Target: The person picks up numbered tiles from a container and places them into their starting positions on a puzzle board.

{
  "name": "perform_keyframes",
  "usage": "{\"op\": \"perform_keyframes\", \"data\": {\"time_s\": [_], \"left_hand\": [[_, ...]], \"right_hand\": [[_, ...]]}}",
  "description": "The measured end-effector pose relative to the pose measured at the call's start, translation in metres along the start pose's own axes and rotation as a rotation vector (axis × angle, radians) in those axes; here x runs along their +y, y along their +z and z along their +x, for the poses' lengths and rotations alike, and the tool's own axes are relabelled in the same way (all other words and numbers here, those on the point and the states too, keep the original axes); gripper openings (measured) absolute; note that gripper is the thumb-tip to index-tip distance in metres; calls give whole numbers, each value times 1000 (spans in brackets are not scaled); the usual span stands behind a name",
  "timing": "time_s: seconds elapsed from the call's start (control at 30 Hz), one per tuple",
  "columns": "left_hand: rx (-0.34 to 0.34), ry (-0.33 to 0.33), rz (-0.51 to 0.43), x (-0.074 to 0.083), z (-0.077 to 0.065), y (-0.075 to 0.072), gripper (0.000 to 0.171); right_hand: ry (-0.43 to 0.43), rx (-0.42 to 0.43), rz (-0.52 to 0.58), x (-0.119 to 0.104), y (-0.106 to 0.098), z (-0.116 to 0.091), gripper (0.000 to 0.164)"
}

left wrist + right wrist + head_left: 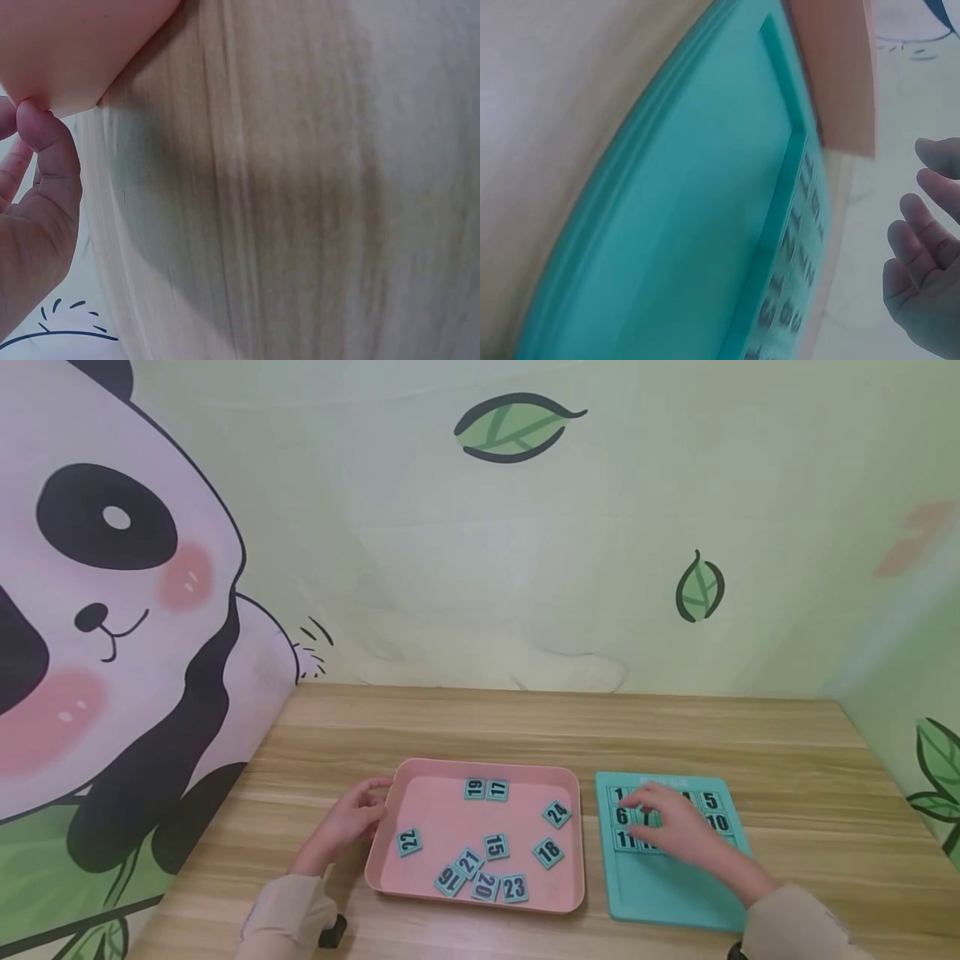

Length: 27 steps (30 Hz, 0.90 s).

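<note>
At the left edge of a pink tray (432,806), my left hand (347,822) pinches the rim between thumb and fingers; the left wrist view shows the thumb (46,139) against the tray's corner. Loose number tiles lie in the tray, among them tile 22 (408,842), tile 18 (548,852) and tile 15 (496,847). Over the upper part of a teal number board (667,889) hovers my right hand (678,827), fingers loosely bent and nothing between them. Numbered tiles fill rows at the board's top, partly hidden by this hand; its lower part is bare teal.
Both the tray and the board lie on a wood-grain table (540,722), with a narrow gap between them. A pale green wall (375,527) with leaf drawings rises behind the table, and a large panda picture (135,610) covers the left side.
</note>
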<state>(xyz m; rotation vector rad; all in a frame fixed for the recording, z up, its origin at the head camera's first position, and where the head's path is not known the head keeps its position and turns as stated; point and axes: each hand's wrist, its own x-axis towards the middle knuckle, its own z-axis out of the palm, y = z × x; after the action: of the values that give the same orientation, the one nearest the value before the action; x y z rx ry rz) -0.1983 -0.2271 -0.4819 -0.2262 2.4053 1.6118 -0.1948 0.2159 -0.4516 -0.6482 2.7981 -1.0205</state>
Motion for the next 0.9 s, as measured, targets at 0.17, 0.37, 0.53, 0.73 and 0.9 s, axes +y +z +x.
{"op": "perform_keyframes", "data": {"time_s": [0.17, 0.37, 0.53, 0.73, 0.9], "left_hand": [[2, -6, 4, 1, -1, 0, 44], [6, -17, 9, -1, 1, 0, 43], [5, -16, 13, -3, 3, 0, 43], [8, -13, 11, -3, 3, 0, 44], [9, -3, 3, -3, 2, 0, 44]], "right_hand": [[-30, -28, 35, -14, 11, 11, 28], [-73, -82, 95, -36, 29, 25, 28], [-106, -185, 167, -55, 51, 34, 26], [-111, -270, 119, -69, 77, 43, 27], [-80, -285, 52, -73, 94, 50, 31]]}}
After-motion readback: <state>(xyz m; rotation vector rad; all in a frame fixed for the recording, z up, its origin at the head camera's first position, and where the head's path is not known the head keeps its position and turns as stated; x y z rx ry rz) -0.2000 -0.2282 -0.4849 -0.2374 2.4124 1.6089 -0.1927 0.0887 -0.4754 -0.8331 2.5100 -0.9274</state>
